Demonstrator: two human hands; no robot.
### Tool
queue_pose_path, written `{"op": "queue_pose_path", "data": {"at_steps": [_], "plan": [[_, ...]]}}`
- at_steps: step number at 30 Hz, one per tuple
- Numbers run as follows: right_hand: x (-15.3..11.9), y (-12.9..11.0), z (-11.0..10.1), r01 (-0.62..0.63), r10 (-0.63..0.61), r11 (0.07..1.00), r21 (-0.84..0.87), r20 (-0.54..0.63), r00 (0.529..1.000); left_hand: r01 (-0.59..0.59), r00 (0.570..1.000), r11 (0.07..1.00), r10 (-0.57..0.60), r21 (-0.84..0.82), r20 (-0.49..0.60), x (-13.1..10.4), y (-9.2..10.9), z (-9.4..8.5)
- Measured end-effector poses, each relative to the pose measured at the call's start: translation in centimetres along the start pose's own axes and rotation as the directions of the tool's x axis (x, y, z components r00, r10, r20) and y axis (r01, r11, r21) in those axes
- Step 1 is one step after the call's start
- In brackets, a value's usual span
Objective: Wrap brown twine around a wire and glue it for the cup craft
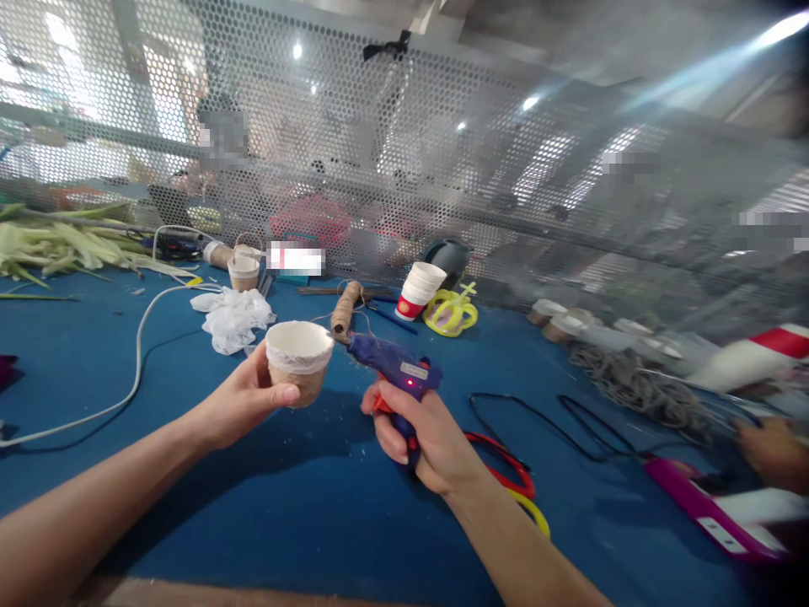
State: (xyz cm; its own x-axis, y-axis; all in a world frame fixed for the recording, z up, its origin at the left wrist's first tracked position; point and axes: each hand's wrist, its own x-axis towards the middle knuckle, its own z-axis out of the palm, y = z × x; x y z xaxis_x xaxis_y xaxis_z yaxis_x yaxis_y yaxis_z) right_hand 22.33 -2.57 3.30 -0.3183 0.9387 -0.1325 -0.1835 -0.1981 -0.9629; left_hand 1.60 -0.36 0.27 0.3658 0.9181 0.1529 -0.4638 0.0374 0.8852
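Observation:
My left hand [253, 392] is wrapped round a paper cup [298, 362] that is covered in brown twine below and has a white band at its rim. The cup is held upright above the blue table. In my right hand [423, 430] is a blue glue gun [392, 358] with a red light and an orange trigger. Its nozzle is at the cup's right rim; whether it touches, I cannot tell. Behind the nozzle lies a spool of brown twine [346, 308]. Crumpled white lace or plastic [233, 319] lies beyond my left hand.
Stacked paper cups [420, 291] stand near a yellow crown-shaped piece [451, 314]. A purple power strip [711, 510] and black cord lie right, near another person's hand [774, 451]. A white cable [139, 362] crosses the left. A perforated metal screen [354, 169] closes the back.

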Motion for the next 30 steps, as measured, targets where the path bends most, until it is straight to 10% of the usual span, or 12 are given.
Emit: {"op": "queue_pose_path", "data": {"at_steps": [8, 15, 30], "plan": [[-0.2, -0.3, 0.1, 0.019, -0.019, 1.0, -0.003, -0.009, 1.0, 0.033, 0.998, 0.999, -0.033, 0.004, 0.045, -0.2, -0.3, -0.2], [-0.5, -1.2, -0.8, 0.124, -0.135, 0.93, -0.347, -0.008, 0.991, -0.004, 0.999, 0.98, 0.011, 0.201, -0.037, 0.1, 0.8, -0.5], [-1.0, -3.0, -1.8, 0.069, -0.122, 0.714, -0.697, -0.027, 0.992, 0.157, 0.955, 0.963, -0.205, 0.221, 0.216, -0.2, 2.1, -1.2]]}}
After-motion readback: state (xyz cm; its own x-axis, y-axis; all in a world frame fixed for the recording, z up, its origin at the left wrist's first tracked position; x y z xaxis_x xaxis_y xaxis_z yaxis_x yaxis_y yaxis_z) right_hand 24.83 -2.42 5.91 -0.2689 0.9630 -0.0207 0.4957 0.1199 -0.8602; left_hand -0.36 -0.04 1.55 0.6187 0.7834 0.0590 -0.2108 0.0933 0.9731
